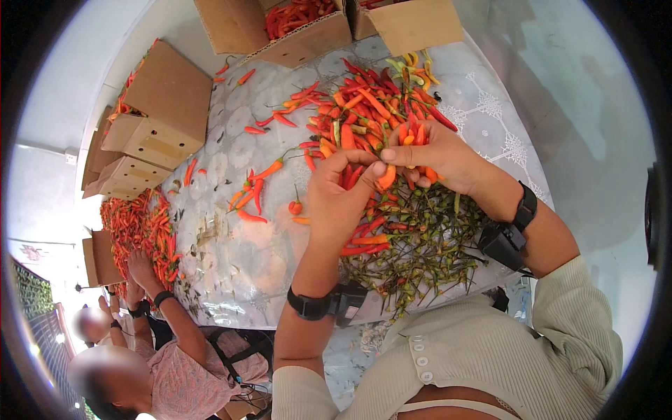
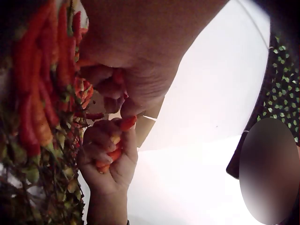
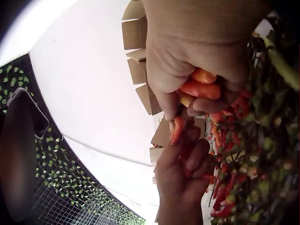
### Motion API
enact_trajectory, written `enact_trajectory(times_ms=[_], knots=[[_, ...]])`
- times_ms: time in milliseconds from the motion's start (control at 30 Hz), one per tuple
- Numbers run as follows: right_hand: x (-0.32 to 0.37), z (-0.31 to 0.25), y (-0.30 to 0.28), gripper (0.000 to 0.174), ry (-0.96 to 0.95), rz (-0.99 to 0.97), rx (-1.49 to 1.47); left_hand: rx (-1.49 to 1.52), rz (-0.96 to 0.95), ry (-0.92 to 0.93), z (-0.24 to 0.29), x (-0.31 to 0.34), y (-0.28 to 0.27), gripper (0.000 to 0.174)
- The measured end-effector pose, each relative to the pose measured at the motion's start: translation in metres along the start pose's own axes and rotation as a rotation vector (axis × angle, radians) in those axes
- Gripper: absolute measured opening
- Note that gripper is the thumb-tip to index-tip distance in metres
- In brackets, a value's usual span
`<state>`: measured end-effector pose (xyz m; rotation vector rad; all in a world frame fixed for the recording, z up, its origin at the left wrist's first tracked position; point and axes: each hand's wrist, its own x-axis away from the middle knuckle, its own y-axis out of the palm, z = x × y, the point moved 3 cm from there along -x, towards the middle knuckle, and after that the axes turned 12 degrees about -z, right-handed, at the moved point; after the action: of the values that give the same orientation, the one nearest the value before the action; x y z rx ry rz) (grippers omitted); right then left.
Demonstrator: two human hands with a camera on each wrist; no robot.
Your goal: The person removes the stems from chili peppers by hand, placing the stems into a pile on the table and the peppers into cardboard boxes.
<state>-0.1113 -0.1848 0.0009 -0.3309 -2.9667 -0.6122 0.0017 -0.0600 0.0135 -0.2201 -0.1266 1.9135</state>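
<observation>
My left hand (image 1: 337, 203) pinches an orange chili pepper (image 1: 386, 176) between thumb and fingers, with red chilies tucked in its curled fingers. Right against it, my right hand (image 1: 448, 157) has its thumb and fingertips at that pepper's end. Several orange chilies (image 3: 201, 90) are gripped in the right palm. Both hands are over a table, with a heap of red and orange chilies (image 1: 371, 101) beyond them. Below the hands lies a pile of green stems (image 1: 420, 262), with a few red chilies (image 1: 367, 241) at its left edge.
Loose chilies (image 1: 255, 189) lie on the patterned table cover (image 1: 245, 280). Cardboard boxes (image 1: 308, 42) of chilies stand at the far edge, and more boxes (image 1: 157, 133) at the left. Another person's hands (image 1: 143, 273) work at a large chili heap (image 1: 136, 231) on the left.
</observation>
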Motion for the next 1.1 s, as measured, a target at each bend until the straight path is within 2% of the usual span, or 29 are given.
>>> enact_trajectory(times_ms=[167, 367, 467, 567, 767, 900, 1000, 1067, 1100], knots=[[0.002, -0.003, 0.005, 0.026, -0.02, -0.003, 0.085, 0.129, -0.076, -0.168, -0.005, 0.003, 0.002, 0.016], [0.005, -0.007, 0.01, 0.029, -0.011, 0.061, 0.141, 0.263, -0.106, -0.082, 0.002, 0.003, 0.005, 0.013], [0.003, -0.003, 0.01, 0.028, -0.046, 0.018, 0.095, 0.264, -0.044, -0.074, 0.004, 0.004, 0.001, 0.013], [0.003, -0.001, 0.01, 0.028, -0.012, 0.011, 0.169, 0.343, 0.082, -0.044, 0.003, 0.003, 0.0, 0.012], [0.003, 0.001, 0.012, 0.025, 0.025, -0.013, 0.236, 0.246, 0.059, -0.042, -0.002, 0.003, -0.003, 0.009], [0.004, 0.002, 0.012, 0.021, 0.005, -0.074, 0.267, 0.217, 0.016, -0.111, 0.0, 0.005, -0.002, 0.009], [0.008, -0.006, 0.014, 0.019, -0.078, -0.02, 0.595, 0.289, -0.038, -0.105, -0.001, 0.001, -0.005, 0.01], [0.006, -0.002, 0.014, 0.019, -0.178, -0.105, 0.494, 0.408, -0.063, -0.134, -0.007, 0.004, -0.004, 0.009], [0.008, -0.004, 0.017, 0.018, -0.104, -0.12, 0.433, 0.425, -0.074, -0.138, -0.004, 0.005, -0.003, 0.009]])
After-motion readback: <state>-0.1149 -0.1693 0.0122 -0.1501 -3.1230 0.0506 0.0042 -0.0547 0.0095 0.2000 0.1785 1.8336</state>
